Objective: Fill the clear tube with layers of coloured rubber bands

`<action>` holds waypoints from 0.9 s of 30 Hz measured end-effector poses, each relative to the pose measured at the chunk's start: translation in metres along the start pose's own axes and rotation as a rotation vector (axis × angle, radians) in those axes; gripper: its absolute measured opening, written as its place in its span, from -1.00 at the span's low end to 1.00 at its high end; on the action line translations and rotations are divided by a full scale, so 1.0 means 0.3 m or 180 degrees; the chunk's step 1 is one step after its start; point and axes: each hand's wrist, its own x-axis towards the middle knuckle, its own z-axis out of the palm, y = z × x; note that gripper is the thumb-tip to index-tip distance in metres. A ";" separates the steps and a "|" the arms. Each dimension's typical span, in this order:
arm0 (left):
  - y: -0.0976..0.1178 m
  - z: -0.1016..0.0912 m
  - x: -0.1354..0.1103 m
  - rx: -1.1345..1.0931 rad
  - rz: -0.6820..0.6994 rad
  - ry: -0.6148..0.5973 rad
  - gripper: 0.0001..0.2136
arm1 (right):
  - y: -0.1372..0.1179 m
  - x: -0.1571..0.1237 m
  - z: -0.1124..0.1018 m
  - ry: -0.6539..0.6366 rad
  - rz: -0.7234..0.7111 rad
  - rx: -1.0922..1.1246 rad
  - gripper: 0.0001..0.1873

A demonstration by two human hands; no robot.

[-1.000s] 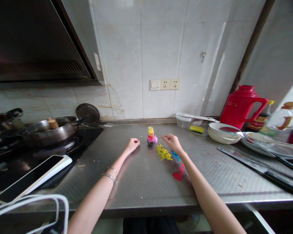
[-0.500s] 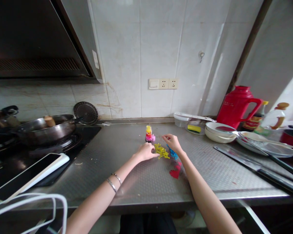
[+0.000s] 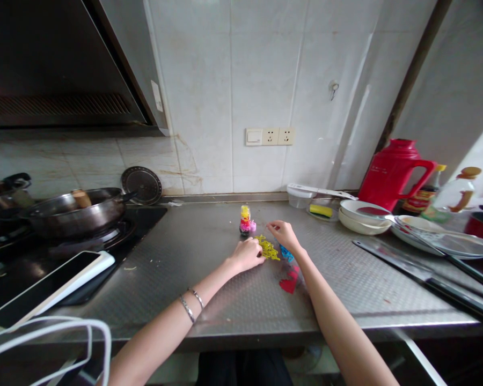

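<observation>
My left hand (image 3: pixel 247 254) rests on the steel counter (image 3: pixel 233 284) with fingers curled, its fingertips pinching at the near left edge of a pile of small yellow clips (image 3: pixel 268 247). My right hand (image 3: pixel 284 234) sits just right of that pile, fingers bent in a pinch; what it holds is too small to make out. A little bottle stuffed with yellow and pink pieces (image 3: pixel 245 220) stands just behind both hands. Blue pieces (image 3: pixel 286 254) and red pieces (image 3: pixel 288 281) lie beside my right forearm.
A stove with a pan (image 3: pixel 70 212) and a pot is at the left, a white tablet (image 3: pixel 48 289) and cable at the near left. At the right stand bowls (image 3: pixel 362 217), plates, a red thermos jug (image 3: pixel 392 171), bottles and a long knife (image 3: pixel 422 276).
My left hand has moved right from beside the little bottle to the yellow pile and closed on its edge. My right hand has hardly moved.
</observation>
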 end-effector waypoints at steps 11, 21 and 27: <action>-0.006 0.017 0.003 -0.0120 0.0039 0.0059 -0.81 | -0.002 -0.001 0.005 -0.0047 -0.0019 -0.0114 -0.68; -0.052 -0.019 0.015 -0.0437 0.0207 0.0127 -0.82 | 0.001 -0.002 0.007 -0.0104 0.0017 -0.0153 -0.68; -0.120 -0.186 0.062 -0.0751 0.0125 0.0380 -0.83 | 0.004 0.002 0.011 -0.0110 0.0020 -0.0123 -0.67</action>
